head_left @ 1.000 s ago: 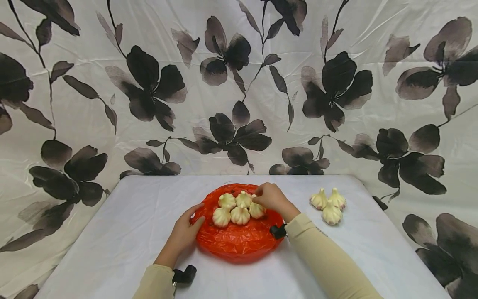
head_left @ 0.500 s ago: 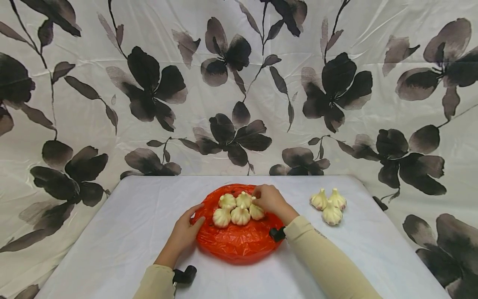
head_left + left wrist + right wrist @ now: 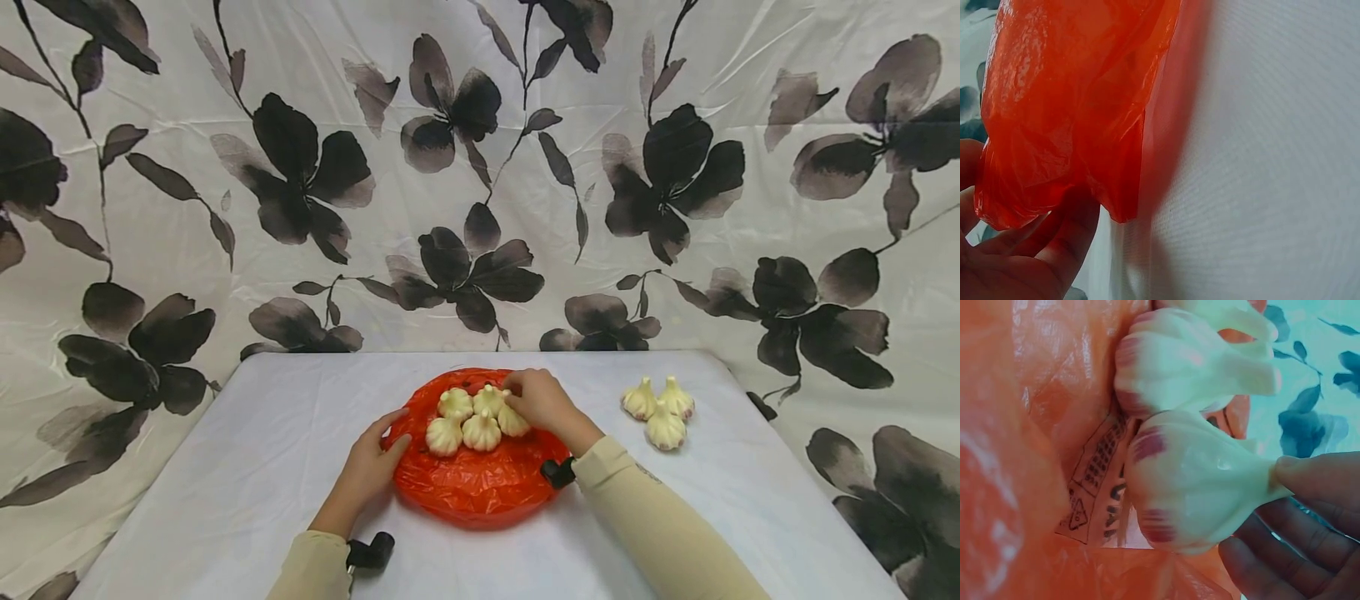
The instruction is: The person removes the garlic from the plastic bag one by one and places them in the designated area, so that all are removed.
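A red plastic bag (image 3: 480, 492) lies rounded on the table, with several garlic bulbs (image 3: 481, 432) grouped in its upper middle. My left hand (image 3: 375, 454) holds the bag's left side; in the left wrist view its fingers (image 3: 1072, 244) reach round the crinkled edge, partly seen through the film. My right hand (image 3: 546, 402) pinches the stem of the rightmost garlic bulb (image 3: 513, 422). In the right wrist view thumb and fingers meet at the stem of this purple-streaked garlic bulb (image 3: 1191, 481), which leans against its neighbour (image 3: 1179, 369).
Three more garlic bulbs (image 3: 666, 425) stand close together on the right of the white-covered table (image 3: 270, 433). Printed marks (image 3: 1094, 481) show on the bag's film. A floral cloth (image 3: 480, 167) hangs behind the table's back edge.
My right hand shifts slightly left with the garlic bulb in its fingers, bringing it nearer the other bulbs. The left hand stays on the bag's side.
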`<move>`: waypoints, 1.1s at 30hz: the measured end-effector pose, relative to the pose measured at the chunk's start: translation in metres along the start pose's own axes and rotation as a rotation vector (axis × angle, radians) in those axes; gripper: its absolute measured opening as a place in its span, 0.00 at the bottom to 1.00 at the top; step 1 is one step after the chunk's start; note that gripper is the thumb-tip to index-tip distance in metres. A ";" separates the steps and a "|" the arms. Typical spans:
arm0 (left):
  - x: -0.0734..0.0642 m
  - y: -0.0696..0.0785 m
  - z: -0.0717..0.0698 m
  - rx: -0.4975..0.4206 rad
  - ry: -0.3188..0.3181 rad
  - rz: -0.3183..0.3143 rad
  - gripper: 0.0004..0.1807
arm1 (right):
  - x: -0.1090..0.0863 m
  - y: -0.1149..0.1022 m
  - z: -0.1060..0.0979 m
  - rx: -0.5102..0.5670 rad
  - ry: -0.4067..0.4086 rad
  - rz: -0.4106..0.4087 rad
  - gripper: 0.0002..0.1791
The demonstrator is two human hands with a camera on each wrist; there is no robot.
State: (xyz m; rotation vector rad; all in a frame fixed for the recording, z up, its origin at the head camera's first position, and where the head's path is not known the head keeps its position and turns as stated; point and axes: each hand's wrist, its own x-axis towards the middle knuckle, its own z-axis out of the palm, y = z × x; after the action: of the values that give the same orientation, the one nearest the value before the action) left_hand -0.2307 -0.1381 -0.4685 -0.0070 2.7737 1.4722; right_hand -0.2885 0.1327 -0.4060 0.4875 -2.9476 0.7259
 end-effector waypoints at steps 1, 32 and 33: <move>0.000 0.000 0.000 0.002 0.000 -0.003 0.27 | 0.000 0.000 -0.001 0.005 0.003 -0.004 0.09; -0.001 -0.001 0.001 0.017 0.006 0.018 0.27 | -0.024 0.004 -0.022 0.265 0.179 -0.078 0.12; -0.001 -0.001 0.001 0.021 0.008 0.025 0.27 | -0.025 0.005 -0.023 0.269 0.185 -0.082 0.13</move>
State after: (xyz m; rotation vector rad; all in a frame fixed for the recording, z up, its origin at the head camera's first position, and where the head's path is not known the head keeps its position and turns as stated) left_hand -0.2298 -0.1376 -0.4696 0.0211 2.8053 1.4523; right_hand -0.2665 0.1545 -0.3912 0.5235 -2.6564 1.0993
